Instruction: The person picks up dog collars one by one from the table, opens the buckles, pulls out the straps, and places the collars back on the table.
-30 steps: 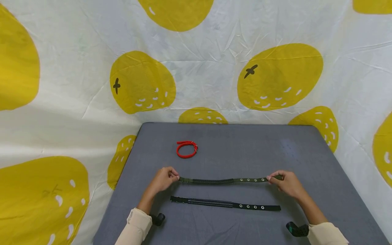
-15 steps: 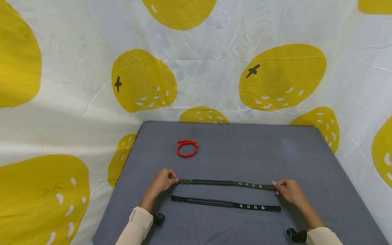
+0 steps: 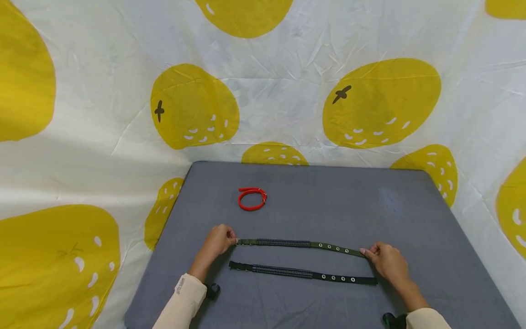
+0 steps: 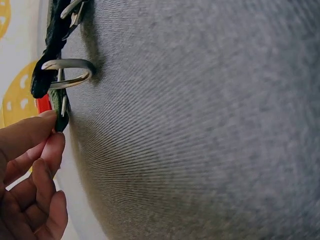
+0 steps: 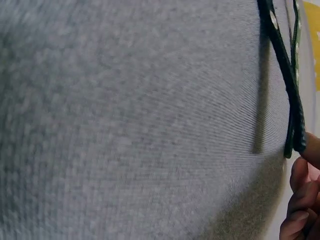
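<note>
Both hands (image 3: 220, 238) (image 3: 388, 261): head view only

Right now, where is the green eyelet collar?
In the head view, the green eyelet collar stretches from left hand to right hand, behind the black eyelet collar, in front of the red buckled collar.

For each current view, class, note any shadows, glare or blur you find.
Head view: mostly sharp; a pale patch, possibly glare, on the grey tabletop, and soft shadow by the right hand. Left wrist view: metal ring fairly crisp, the cloth weave softening toward the right. Right wrist view: a long dark shadow beside the black collar, the weave blurred toward the left.
</note>
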Tool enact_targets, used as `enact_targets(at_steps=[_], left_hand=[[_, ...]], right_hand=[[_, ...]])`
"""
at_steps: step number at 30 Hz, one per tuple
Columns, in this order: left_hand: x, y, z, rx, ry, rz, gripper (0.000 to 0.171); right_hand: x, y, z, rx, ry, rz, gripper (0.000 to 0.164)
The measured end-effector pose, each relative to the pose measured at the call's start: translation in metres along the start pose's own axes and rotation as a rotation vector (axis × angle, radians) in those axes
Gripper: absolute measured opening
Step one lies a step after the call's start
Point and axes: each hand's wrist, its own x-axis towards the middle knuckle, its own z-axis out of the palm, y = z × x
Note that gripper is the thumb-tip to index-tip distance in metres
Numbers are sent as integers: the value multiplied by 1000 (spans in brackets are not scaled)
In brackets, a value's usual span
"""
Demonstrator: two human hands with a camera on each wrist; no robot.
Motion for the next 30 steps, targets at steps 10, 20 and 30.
enact_targets(at_steps=[10, 20, 30], left_hand=[[1, -2, -17, -143, -91, 40, 20], [31, 18, -45, -146, -73, 22, 21], [98, 50, -44, -62, -33, 20, 15]], right_hand=[[10, -9, -15, 105, 166, -120, 31], [50, -64, -43, 103, 51, -205, 35], [119, -185, -11, 83, -119, -354, 24]])
